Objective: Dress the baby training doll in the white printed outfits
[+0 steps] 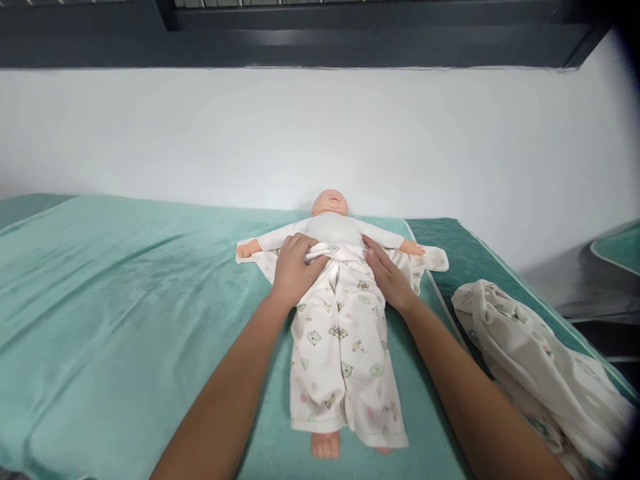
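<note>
A baby doll point(335, 228) in a white long-sleeved top lies on its back, head at the far side and arms spread. White printed baby pants point(345, 347) cover its legs, with the feet showing below the cuffs. My left hand point(299, 268) is closed on the bunched waistband at the doll's left-of-picture side, thumb and fingers around the cloth. Against the opposite side of the waist rests my right hand point(389, 275), its fingers stretched out along the fabric. Printed cloth, apparently an opened garment, spreads under the doll's arms.
Green bedding point(150, 320) lies under the doll. At the right, a crumpled white printed cloth point(530, 353) rests near the edge of a darker green mat point(450, 240). A white wall point(200, 133) stands behind, with a dark metal frame point(350, 43) overhead.
</note>
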`<state>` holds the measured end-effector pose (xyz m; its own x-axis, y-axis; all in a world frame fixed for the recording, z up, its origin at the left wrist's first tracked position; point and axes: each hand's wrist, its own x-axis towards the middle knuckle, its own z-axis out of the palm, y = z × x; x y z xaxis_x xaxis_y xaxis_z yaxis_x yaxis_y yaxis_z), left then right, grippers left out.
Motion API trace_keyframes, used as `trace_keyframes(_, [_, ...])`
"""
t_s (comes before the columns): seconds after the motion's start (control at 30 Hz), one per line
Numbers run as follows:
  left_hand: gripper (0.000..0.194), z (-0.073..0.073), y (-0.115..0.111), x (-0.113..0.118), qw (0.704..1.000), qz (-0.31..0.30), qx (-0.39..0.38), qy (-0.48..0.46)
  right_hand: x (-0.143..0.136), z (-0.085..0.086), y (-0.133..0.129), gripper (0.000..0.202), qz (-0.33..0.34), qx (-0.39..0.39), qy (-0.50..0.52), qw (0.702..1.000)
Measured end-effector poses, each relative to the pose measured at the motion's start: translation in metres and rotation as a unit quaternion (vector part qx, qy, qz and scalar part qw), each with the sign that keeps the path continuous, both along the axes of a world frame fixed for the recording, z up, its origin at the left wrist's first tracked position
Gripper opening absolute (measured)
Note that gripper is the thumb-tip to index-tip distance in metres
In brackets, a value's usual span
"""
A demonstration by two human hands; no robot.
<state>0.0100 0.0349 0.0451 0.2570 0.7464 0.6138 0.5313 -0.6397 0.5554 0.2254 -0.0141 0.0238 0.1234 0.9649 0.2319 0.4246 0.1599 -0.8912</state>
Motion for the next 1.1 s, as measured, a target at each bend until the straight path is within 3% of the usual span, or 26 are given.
trace_keyframes(0.13, [0.015,0.002,-0.002,-0.002,1.0,-0.024,-0.011,-0.01,0.002,0.0,0.0,0.067,0.003,0.012,-0.001,1.0])
trace_keyframes(0.23, [0.016,0.003,-0.004,-0.005,0.998,-0.047,-0.024,-0.014,0.002,0.002,-0.005,0.052,-0.009,0.111,-0.024,0.993])
trace_keyframes(0.3, [0.016,0.004,-0.005,-0.007,0.998,-0.058,-0.033,-0.01,-0.001,0.004,-0.01,0.041,0.017,0.171,-0.067,0.983])
trace_keyframes(0.43, [0.016,0.006,-0.007,-0.007,0.998,-0.067,-0.008,0.019,-0.008,0.006,-0.018,0.058,0.067,0.193,-0.159,0.966])
trace_keyframes(0.57, [0.016,0.007,-0.014,-0.006,0.996,-0.06,0.03,0.057,-0.01,0.006,-0.017,0.06,0.032,0.198,-0.214,0.956])
trace_keyframes(0.83, [0.023,-0.003,-0.052,-0.02,0.996,-0.058,0.015,0.07,-0.014,0.011,-0.022,0.026,-0.014,0.223,-0.328,0.918])
trace_keyframes(1.1, [0.022,-0.014,-0.044,-0.023,0.995,-0.014,0.024,0.092,-0.016,0.007,-0.039,0.016,-0.09,0.26,-0.395,0.876])
